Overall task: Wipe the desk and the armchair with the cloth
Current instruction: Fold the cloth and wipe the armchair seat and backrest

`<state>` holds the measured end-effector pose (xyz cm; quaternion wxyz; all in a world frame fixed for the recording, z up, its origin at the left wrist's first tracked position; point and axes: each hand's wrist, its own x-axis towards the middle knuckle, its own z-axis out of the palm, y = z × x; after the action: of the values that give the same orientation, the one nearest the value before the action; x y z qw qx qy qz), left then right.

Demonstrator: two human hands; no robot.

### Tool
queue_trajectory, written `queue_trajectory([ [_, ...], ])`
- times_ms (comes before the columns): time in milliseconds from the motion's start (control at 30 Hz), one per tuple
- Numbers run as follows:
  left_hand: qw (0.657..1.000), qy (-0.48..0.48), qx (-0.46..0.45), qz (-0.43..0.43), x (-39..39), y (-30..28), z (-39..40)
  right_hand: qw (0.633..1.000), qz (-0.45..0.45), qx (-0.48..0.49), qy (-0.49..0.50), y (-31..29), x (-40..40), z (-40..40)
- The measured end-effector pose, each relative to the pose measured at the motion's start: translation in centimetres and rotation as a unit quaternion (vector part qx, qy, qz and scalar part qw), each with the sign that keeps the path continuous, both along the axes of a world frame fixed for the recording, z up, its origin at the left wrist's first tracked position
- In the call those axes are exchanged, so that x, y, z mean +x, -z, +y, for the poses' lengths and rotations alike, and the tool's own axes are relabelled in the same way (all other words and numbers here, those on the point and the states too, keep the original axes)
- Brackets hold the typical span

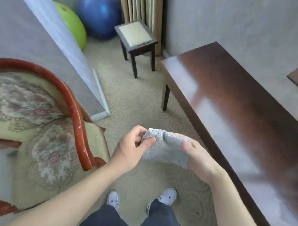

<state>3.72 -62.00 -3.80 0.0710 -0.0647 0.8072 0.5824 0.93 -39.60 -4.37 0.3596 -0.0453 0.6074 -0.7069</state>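
A small grey cloth (164,149) hangs between both hands in front of me, above the carpet. My left hand (131,150) pinches its upper left corner with thumb and fingers. My right hand (200,157) grips its right edge. The dark wooden desk (233,99) runs along the right, its glossy top reflecting light. The armchair (43,134), with a red-brown wooden frame and floral upholstery, stands at the left. The cloth touches neither the desk nor the armchair.
A small dark stool (136,38) with a pale seat stands ahead by the curtain. A green ball (74,23) and a blue ball (99,16) lie in the far corner. A wall corner (84,67) juts out left of centre. Patterned carpet (135,99) lies between chair and desk.
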Motion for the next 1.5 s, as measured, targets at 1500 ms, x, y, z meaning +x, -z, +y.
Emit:
queue_trajectory([
  [1500, 0.873, -0.214, -0.375, -0.228, 17.1, 43.2, -55.3, 0.820, 0.193, 0.448, 0.299, 37.7, 0.6, -53.8],
])
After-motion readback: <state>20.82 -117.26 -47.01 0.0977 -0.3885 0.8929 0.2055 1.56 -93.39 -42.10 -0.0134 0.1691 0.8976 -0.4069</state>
